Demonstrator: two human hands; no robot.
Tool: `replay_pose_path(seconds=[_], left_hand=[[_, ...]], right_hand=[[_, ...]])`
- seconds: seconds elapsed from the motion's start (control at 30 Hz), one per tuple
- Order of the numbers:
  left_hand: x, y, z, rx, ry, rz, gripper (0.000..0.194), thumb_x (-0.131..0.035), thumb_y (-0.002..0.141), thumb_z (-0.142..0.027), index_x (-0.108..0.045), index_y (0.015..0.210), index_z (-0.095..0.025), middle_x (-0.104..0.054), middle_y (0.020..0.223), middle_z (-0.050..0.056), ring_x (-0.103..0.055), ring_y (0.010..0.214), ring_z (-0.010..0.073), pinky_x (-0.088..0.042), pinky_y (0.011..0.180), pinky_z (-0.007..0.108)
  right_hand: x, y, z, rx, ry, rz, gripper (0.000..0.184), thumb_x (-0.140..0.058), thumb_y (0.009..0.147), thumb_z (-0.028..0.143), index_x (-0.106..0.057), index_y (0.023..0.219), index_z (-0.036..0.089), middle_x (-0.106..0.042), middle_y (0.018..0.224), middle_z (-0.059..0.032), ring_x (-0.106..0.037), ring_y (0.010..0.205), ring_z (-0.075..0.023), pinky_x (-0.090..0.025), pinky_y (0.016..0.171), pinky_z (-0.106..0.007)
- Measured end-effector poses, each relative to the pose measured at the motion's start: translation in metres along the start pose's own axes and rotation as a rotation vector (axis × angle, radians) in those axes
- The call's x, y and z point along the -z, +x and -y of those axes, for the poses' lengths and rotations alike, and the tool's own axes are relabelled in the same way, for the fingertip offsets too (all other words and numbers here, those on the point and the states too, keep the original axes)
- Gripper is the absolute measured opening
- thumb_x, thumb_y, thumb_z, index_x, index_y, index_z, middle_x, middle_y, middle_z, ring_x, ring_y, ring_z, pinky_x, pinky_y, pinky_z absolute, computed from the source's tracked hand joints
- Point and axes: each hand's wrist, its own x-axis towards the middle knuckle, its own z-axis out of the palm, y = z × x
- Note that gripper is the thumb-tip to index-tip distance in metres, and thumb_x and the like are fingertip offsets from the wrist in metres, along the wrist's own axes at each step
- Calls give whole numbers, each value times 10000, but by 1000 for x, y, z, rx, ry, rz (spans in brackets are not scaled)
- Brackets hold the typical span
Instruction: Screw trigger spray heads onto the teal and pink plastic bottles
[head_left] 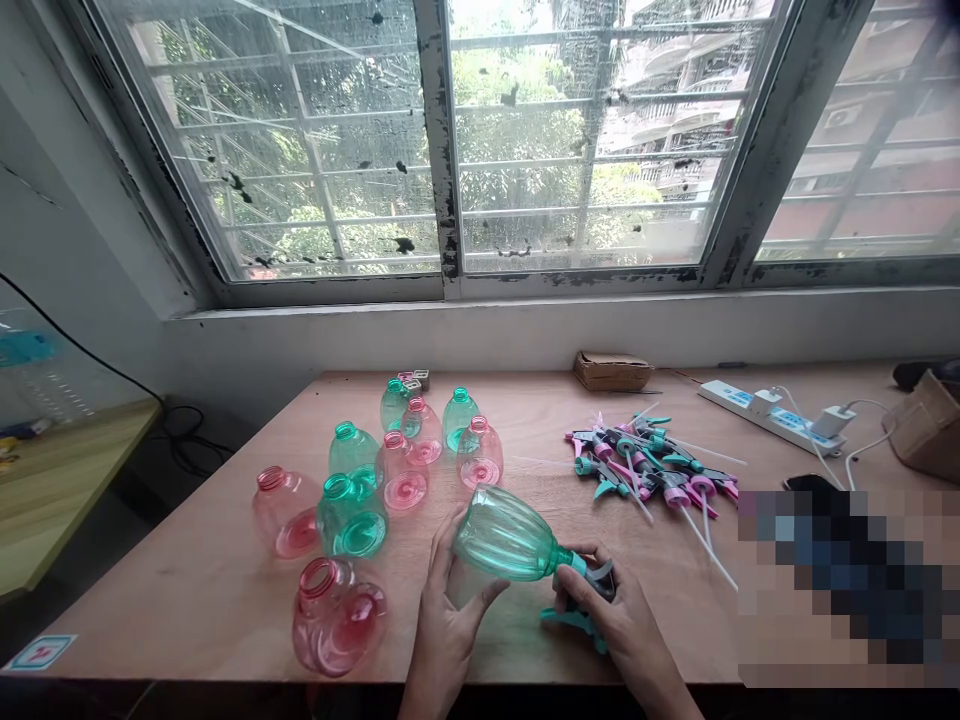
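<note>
"Where's the green bottle (506, 535)?"
"Tipped sideways above the table (217, 600), near the front edge."
"And the hands?"
"Left hand (452, 590) curls wide round its bottom; right hand (609, 605) pinches the spray top (602, 575) at its neck."

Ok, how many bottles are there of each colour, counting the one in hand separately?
Loose pink bottles: 5
Loose green bottles: 4
Held green bottle: 1
Total: 10
</note>
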Motion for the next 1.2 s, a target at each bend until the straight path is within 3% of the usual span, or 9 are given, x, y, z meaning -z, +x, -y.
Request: replay_pose_path(seconds=[0.13, 0.27, 0.5, 0.8, 0.93, 1.07, 1.2], left_hand=[[-1, -2, -3, 38, -25, -14, 809, -832, 725, -375, -420, 1411, -261, -551, 1422, 98, -428, 1397, 337, -294, 1192, 506], [-1, -1, -5, 79, -76, -44, 718, -796, 746, -432, -453, 1348, -242, -602, 1355, 98, -509, 1327, 341, -378, 1137, 487], [-1, 0, -4, 7, -9, -8, 736, -810, 753, -344, -467, 1402, -287, -494, 1494, 75, -331, 1462, 322, -260, 1213, 480], [0, -1, -5, 65, -33, 16, 701, -763, 806, -386, -437, 1414, -263, -585, 1396, 87, -468, 1373, 317, -316, 1179, 475], [0, -2, 1, 19, 5, 15, 747, -784, 789, -354, -419, 1438, -303, -531, 1460, 77, -391, 1430, 316, -271, 1204, 487], [-1, -3, -1, 15, 6, 34, 826, -801, 775, -362, -363, 1472, -294, -471, 1515, 85, -335, 1461, 320, -243, 1220, 489], [-1, 0, 0, 36, -49, -31, 725, -758, 812, -387, -421, 1445, -278, -490, 1504, 87, -377, 1439, 331, -287, 1204, 484]], right_hand=[[0, 0, 0, 8, -30, 28, 354, -762, 804, 468, -639, 993, 195, -664, 677, 19, -644, 641, -181, -563, 637, -308], [-1, -2, 1, 20, -55, 47, 348, -778, 789, 460, -652, 980, 197, -669, 690, 20, -634, 643, -176, -552, 642, -304], [2, 1, -4, 19, 23, 7, 348, -734, 819, 500, -642, 947, 190, -681, 687, 3, -649, 645, -186, -535, 653, -308], [-1, -3, 2, 17, -26, 16, 351, -759, 802, 478, -651, 965, 187, -669, 694, 8, -643, 643, -180, -552, 649, -318], [1, -1, 1, 2, 22, 9, 353, -734, 817, 502, -649, 901, 171, -687, 715, -19, -653, 636, -188, -547, 645, -324], [1, -1, -1, 15, -37, 14, 357, -762, 801, 477, -641, 966, 184, -680, 672, 2, -649, 643, -191, -548, 652, -321], [-1, 0, -2, 35, -57, 22, 364, -767, 801, 464, -639, 1009, 195, -672, 671, 17, -636, 640, -178, -545, 650, -311]])
